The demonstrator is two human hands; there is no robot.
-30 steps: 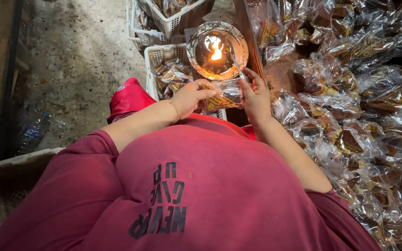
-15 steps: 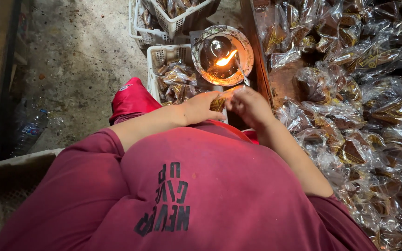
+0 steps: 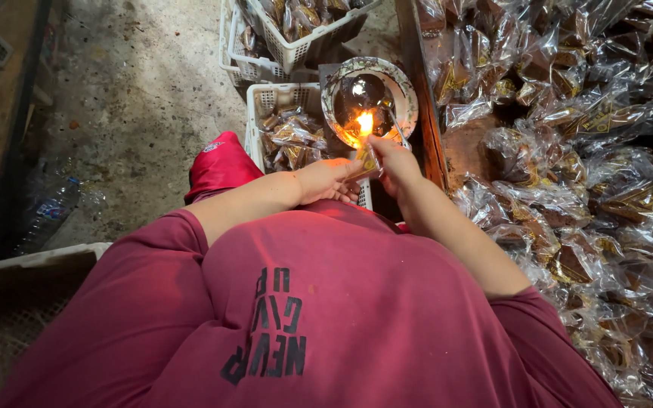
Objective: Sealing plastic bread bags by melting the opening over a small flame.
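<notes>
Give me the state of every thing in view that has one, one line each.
Flame: lit, in the round bowl.
Clear packet: held up to the flame by both hands.
Left hand: grip shut on the packet.
Right hand: grip shut on the packet.
White crate: part filled with packets.
Packet pile: loose, spread out.

The person is wearing a loose maroon T-shirt [image 3: 326, 317] with short sleeves ending above the elbows and black block lettering printed across the front. Shiny red fabric [image 3: 219, 162], probably shorts or trousers, is covering one knee.
</notes>
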